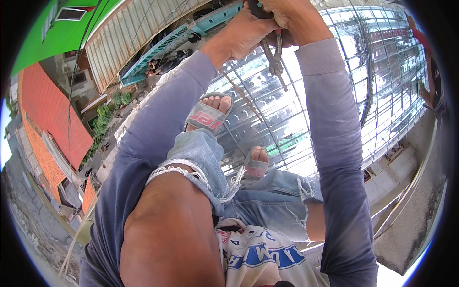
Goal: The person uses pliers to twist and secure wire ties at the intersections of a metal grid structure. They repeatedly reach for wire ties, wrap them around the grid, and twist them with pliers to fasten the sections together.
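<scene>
My left hand point(244, 32) and my right hand point(297, 20) meet at the top edge, close together and both closed. Below them hangs a worn metal pliers-like tool point(274, 60), a bit of red showing on one handle point(278, 33). Its upper part runs up behind my right hand's fingers, and a dark piece point(258, 9) shows between the two hands. What my left fingers close on is hidden. Beneath the tool spreads a grid of steel rebar mesh point(287, 124) over shiny silvery sheeting point(296, 107).
My sandalled feet point(209, 115) stand on the mesh. Dark bundled bars or cable point(367, 71) cross it at the right. Another person's limb point(428, 93) shows at the far right. Past the rough left edge point(136, 107), roofs point(55, 110) and a turquoise railing point(158, 50) lie below; thin wires point(71, 91) cross there.
</scene>
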Demonstrator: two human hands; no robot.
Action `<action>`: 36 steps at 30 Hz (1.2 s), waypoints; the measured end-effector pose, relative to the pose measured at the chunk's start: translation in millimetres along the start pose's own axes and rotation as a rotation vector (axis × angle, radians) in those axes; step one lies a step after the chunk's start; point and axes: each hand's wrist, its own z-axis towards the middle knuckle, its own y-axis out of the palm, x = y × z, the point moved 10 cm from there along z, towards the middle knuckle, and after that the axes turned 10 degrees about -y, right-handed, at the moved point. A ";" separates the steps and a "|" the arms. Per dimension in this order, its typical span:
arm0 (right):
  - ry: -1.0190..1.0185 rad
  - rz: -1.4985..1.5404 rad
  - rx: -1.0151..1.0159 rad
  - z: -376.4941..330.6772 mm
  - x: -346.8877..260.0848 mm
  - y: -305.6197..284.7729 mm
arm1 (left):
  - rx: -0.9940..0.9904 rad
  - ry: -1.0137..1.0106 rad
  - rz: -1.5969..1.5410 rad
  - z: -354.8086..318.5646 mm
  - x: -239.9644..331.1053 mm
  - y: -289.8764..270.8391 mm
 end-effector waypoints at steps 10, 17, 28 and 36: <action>-0.020 -0.067 -0.064 -27.5 -22.4 -6.8 | 0.180 0.093 0.400 -46.6 24.3 41.4; 0.107 -0.185 -0.180 -27.4 -41.0 4.4 | 0.217 0.083 0.324 -45.6 8.8 31.6; -0.188 -0.186 -0.162 -51.1 -16.1 40.9 | 0.042 0.182 0.357 -63.7 6.8 33.2; -0.276 -0.226 -0.188 -64.6 -11.7 24.6 | 0.319 0.359 0.667 -60.4 -26.4 35.1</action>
